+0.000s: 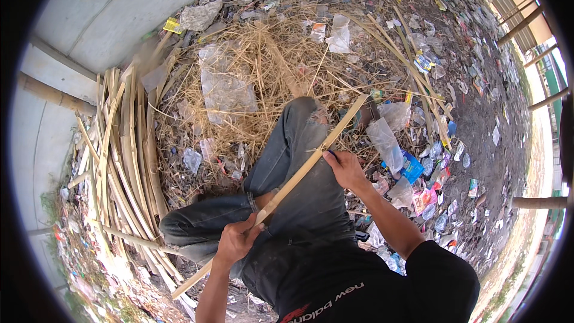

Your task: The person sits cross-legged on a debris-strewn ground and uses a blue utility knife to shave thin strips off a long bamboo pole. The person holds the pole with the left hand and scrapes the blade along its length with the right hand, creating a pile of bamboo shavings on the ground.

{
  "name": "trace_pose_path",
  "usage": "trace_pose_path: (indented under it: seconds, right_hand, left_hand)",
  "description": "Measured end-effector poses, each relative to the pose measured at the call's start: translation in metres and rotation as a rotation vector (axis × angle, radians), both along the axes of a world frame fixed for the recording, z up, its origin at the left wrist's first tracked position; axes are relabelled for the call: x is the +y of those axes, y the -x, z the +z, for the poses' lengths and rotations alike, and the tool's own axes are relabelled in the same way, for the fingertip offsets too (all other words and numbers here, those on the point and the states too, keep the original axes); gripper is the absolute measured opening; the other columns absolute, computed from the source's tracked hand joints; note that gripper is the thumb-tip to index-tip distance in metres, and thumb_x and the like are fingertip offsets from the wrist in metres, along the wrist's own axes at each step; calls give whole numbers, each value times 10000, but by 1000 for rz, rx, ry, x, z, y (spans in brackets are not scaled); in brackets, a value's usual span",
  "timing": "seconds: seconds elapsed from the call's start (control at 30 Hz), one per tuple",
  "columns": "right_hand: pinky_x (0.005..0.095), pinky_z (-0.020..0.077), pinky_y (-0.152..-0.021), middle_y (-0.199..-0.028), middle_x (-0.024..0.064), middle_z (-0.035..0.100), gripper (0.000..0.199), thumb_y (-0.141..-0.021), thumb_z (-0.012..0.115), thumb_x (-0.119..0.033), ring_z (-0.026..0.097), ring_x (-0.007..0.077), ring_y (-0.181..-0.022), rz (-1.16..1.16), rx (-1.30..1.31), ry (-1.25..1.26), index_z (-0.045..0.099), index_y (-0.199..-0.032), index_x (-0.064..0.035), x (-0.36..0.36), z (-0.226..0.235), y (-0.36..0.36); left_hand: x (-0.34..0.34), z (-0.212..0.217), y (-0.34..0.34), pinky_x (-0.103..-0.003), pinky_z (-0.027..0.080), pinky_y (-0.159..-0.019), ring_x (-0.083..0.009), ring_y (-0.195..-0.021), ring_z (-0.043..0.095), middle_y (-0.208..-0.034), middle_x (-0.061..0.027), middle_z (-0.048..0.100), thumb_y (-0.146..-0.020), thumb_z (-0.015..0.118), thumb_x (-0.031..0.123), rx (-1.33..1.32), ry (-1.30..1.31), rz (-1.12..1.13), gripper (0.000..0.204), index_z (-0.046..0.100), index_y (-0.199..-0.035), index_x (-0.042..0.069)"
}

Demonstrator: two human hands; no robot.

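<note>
- Grey concrete wall (119, 12) curves across the upper left, smooth, w/ a round wooden pole (54, 94) set against it.
- Bamboo strips (122, 161), pale yellow, flat and long, lie piled in a loose bundle at left; ends fan toward the wall.
- Dry straw (263, 78) heaped in a tangled mound centre-top, thin brittle stalks; a clear crumpled plastic sheet (224, 84) lies on it.
- Jeans (287, 167): faded grey-blue denim, ripped at the knee, one leg stretched up toward the straw, the other folded to the left.
- Left hand (236, 240) is wrapped tight round the strip (299, 173), low down near the lap, fingers curled over it.
- The strip is a long flat bamboo slat, light tan, smooth-faced; runs diagonally from lower left by the ground, across the thigh, up to the right near the knee.
- Right hand (344, 167) grips a dark blade handle, knife (330, 154), pressed to the strip's edge about mid-length; fist closed, blade itself too small to make out.
- Hands sit well apart along the slat, both touching it.
- Black T-shirt (359, 287) at bottom, soft cloth, w/ white and red print.
- Litter (430, 161) covers the dark soil at right: shiny wrappers, clear bags, a blue packet.
- More long canes (412, 66) lie across the rubbish upper right.
- Wooden posts (526, 24) stand at the far right rim.
</note>
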State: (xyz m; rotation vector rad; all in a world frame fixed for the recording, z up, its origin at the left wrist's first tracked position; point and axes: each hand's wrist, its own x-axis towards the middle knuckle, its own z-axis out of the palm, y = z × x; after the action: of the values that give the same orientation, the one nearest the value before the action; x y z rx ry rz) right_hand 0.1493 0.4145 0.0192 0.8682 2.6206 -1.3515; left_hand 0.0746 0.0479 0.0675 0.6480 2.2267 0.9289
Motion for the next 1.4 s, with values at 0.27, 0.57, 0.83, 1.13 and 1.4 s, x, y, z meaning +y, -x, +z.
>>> trace_pose_path:
  seconds: [0.27,0.57,0.83,1.13,1.4]
  right_hand:
    - [536,510,-748,-800,291,661,515,-1072,570,-468,667,510,-853,26,-15,-61,723,-972,13,-4,-4,-3]
    - [507,512,-715,-791,285,662,492,-1074,578,-441,665,499,-824,16,-8,22,726,-994,21,-4,0,-2]
    - [472,462,-634,-647,233,579,574,-1080,559,-501,619,393,-628,20,106,40,717,-979,41,-12,8,-2]
    - [515,517,-631,-641,264,626,668,-1050,565,-572,675,468,-649,-21,-271,464,727,-867,50,22,-11,4]
    - [512,500,-567,-655,275,642,619,-1047,601,-526,677,475,-660,11,9,-142,744,-833,36,-12,15,2]
  left_hand:
    - [113,-24,14,-469,561,-755,-434,-844,727,-883,-310,697,-1029,697,313,-14,-83,3,425,707,-1300,-15]
    - [138,-29,29,-441,565,-774,-461,-922,731,-872,-318,695,-1027,703,300,-14,-91,-38,413,716,-1280,-27]
    - [143,-39,20,-474,577,-809,-477,-941,725,-928,-317,718,-1016,711,315,28,-87,19,416,728,-1273,-12]
    - [150,-26,18,-478,584,-792,-468,-920,736,-907,-314,724,-1022,697,347,39,-13,9,433,727,-1290,8]
    - [149,-26,21,-548,579,-824,-490,-913,726,-898,-292,736,-1033,658,367,48,12,-25,424,713,-1325,65]
